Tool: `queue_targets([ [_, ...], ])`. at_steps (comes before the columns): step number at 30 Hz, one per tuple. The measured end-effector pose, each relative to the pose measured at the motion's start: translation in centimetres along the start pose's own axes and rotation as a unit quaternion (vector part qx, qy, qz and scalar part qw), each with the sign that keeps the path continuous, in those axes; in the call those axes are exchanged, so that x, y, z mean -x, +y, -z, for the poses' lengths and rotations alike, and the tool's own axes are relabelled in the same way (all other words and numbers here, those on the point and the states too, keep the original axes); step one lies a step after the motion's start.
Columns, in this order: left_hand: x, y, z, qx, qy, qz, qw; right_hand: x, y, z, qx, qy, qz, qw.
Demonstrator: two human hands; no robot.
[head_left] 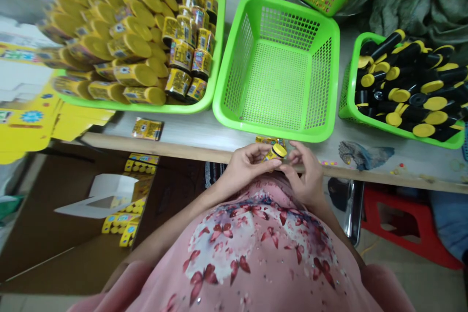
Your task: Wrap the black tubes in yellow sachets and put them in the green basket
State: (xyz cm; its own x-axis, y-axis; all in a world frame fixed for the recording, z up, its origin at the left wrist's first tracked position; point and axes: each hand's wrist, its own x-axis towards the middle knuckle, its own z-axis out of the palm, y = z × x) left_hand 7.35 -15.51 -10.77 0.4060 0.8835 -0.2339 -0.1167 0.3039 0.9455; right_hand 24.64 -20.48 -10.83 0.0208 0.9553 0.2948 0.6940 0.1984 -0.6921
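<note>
My left hand (pixel 244 165) is closed round a small black container with a yellow lid (pixel 278 151) and a yellow printed label on its side. Close beside the lid, my right hand (pixel 305 173) has its fingers apart and curved, with nothing visible in them. Just behind my hands, a printed yellow label sleeve (pixel 269 141) lies at the table edge, partly covered by my fingers. Another flat printed sleeve (pixel 147 129) rests farther left on the table.
A green basket (pixel 219 92) at the left is heaped with yellow-lidded containers. The middle green basket (pixel 276 134) has nothing in it. Black, yellow-capped containers fill a right basket (pixel 413 140). Below the table are a cardboard box (pixel 54 253) and a red stool (pixel 413 209).
</note>
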Motion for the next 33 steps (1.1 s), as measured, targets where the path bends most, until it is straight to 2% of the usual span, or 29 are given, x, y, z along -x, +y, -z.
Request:
queue_targets([
  [3,0.1,0.5,-0.1,0.146,-0.024,0.096,0.984,0.2,0.1,-0.2,0.021,0.007,0.099,0.995],
  [6,0.0,0.5,-0.2,0.19,-0.047,0.112,0.974,0.2,0.0,-1.0,0.021,0.024,0.155,0.987],
  [9,0.0,0.3,-0.3,0.223,-0.078,0.145,0.961,0.2,0.0,-1.6,-0.013,0.052,0.143,0.988],
  [13,0.3,-0.1,-0.4,0.266,-0.127,0.208,0.932,0.4,-0.1,-1.6,-0.038,0.042,0.126,0.99],
  [17,0.6,-0.3,-0.4,0.246,-0.097,0.21,0.941,0.4,-0.2,-1.4,-0.024,0.052,0.148,0.987],
  [21,0.6,-0.4,-0.5,0.24,-0.075,0.198,0.947,0.6,-0.2,-1.3,-0.04,0.043,0.131,0.99],
  [26,0.4,-0.4,-0.4,0.285,-0.131,0.201,0.928,1.3,0.3,-1.9,-0.135,0.017,0.076,0.988],
  [28,0.4,-0.5,-0.3,0.298,-0.137,0.208,0.921,1.4,0.5,-2.2,-0.161,0.004,0.067,0.985],
  [33,0.3,-0.3,-0.3,0.29,-0.084,0.211,0.93,1.2,0.3,-1.9,-0.116,-0.005,0.072,0.991],
])
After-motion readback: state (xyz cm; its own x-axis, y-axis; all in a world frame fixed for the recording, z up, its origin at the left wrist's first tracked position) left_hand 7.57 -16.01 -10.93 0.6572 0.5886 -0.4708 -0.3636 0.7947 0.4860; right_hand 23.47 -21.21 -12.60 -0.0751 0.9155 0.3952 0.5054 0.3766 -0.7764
